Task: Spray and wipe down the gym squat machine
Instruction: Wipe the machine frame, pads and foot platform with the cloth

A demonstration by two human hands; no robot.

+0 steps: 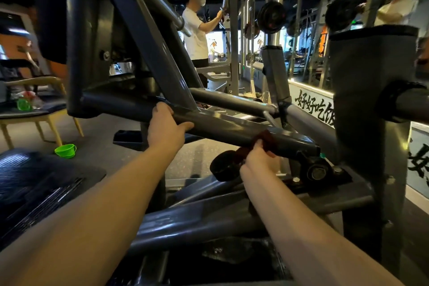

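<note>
The squat machine's grey steel frame fills the view, and its slanted main beam runs from centre left down to the right. My left hand wraps over that beam from above. Lower on the same beam, my right hand presses a dark red cloth against the metal, close to the black pivot joint. No spray bottle is in view.
A ribbed black footplate lies at lower left. A green cup sits on the floor near a wooden chair. A person in a white shirt stands behind the frame. A thick grey upright rises on the right.
</note>
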